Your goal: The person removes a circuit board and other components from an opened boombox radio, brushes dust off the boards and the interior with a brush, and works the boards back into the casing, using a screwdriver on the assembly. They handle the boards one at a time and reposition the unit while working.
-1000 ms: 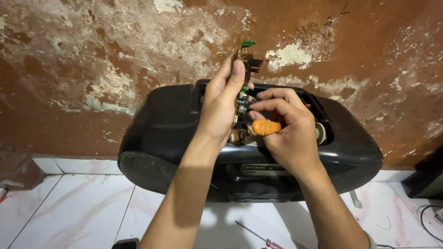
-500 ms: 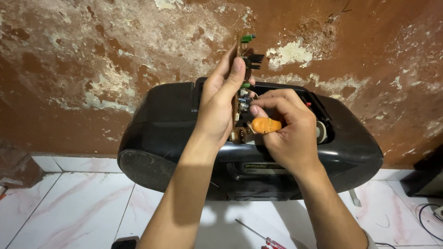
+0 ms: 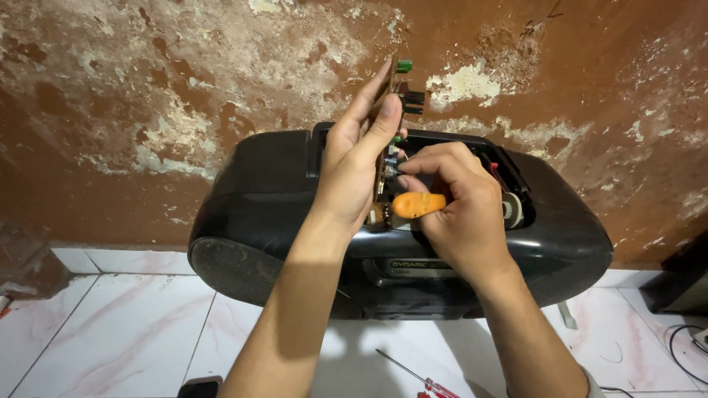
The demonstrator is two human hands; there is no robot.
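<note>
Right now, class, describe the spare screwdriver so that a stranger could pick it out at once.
Find the big black radio against the brown wall. On the white tiles just in front of it lies a thin screwdriver. Its red handle sets it apart from the orange-handled one in the right hand.

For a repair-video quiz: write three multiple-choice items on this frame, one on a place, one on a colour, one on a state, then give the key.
1. Where does the spare screwdriver lie?
A. on the tiled floor in front of the stereo
B. on top of the stereo
C. leaning on the wall

2. What colour is the handle of the tool in the right hand?
A. blue
B. orange
C. white

3. How does the left hand keep the circuit board?
A. flat on the floor
B. upright above the open stereo
C. not touching it

Key: A, it lies on the tiles near the bottom edge; B, the orange handle shows beside the thumb; B, the board stands on edge against the fingers.
</note>
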